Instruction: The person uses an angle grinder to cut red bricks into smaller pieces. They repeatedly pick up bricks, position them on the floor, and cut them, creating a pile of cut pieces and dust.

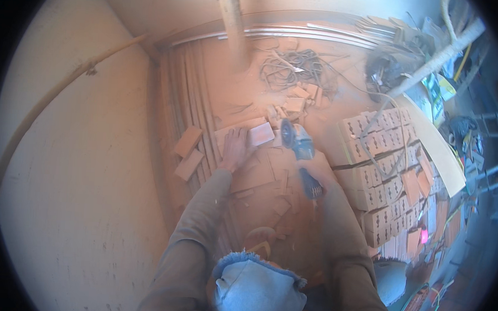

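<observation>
My right hand [316,171] is wrapped round the body of a blue angle grinder [302,144], its disc pointing away from me. That disc stands just right of a flat brick tile [261,134] with a pale top; dust blurs whether they touch. My left hand [236,147] presses down at the tile's left end, with its fingers bent over it. Beneath the tile lies a longer flat piece, partly hidden by the hand. Two loose orange tiles [189,152] rest to the left of my left hand.
Stacked perforated bricks [372,176] stand at the right. Cut offcuts [297,103] and a coiled cable [293,69] lie ahead. A post [230,25] rises at the far side, long strips [187,90] lie at left beside a wall [79,163], and red dust hangs about.
</observation>
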{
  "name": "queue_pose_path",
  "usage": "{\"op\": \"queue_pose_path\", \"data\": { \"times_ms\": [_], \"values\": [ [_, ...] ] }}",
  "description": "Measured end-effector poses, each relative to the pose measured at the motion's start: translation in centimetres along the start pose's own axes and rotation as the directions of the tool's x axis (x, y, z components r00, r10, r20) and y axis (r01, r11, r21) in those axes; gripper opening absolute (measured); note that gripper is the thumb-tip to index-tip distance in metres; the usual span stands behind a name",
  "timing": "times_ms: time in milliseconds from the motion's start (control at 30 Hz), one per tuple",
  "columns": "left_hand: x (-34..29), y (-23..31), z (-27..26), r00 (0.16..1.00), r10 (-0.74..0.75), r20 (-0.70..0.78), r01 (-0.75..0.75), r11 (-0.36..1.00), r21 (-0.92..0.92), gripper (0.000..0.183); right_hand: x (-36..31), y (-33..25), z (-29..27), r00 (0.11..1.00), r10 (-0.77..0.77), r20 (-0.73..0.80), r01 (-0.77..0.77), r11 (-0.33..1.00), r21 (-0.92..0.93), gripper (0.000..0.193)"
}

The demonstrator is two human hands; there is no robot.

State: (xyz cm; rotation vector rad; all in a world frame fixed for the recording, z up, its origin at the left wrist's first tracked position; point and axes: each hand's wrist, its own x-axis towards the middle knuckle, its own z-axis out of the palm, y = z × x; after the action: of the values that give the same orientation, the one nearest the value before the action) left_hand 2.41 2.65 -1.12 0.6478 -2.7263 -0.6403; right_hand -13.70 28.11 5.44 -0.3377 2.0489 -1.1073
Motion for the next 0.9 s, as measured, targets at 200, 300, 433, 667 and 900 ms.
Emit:
{"op": "queue_pose_path", "data": {
  "times_ms": [200,300,433,667,900],
  "values": [
    [-4.0,-3.4,-3.8,0.969,-0.238,-0.070,0.237,0.971,-0.023,0.057,-2.4,2.9,-1.4,1.000,-0.006,0.017,0.004,0.997,0.083,0.038],
    [-8.3,-14.7,-2.2,0.924,-0.330,-0.193,0.311,0.942,-0.123,0.057,-2.5,3.6,0.3,0.998,0.000,0.062,-0.008,0.991,0.132,0.037],
    [-5.4,-10.1,-9.6,0.861,-0.486,-0.151,0.457,0.869,-0.190,0.050,-2.6,4.7,-0.6,1.000,-0.001,0.030,-0.004,0.988,0.155,0.035],
    [-5.4,-16.4,-11.0,0.795,-0.606,-0.043,0.578,0.777,-0.249,0.053,-3.8,3.9,0.6,0.997,-0.027,0.067,0.011,0.974,0.228,0.033],
    [-3.7,-14.9,-11.4,0.832,-0.554,0.020,0.513,0.757,-0.405,0.056,-5.1,2.3,0.0,0.995,0.035,0.090,-0.056,0.968,0.246,0.038]
  ]
}}
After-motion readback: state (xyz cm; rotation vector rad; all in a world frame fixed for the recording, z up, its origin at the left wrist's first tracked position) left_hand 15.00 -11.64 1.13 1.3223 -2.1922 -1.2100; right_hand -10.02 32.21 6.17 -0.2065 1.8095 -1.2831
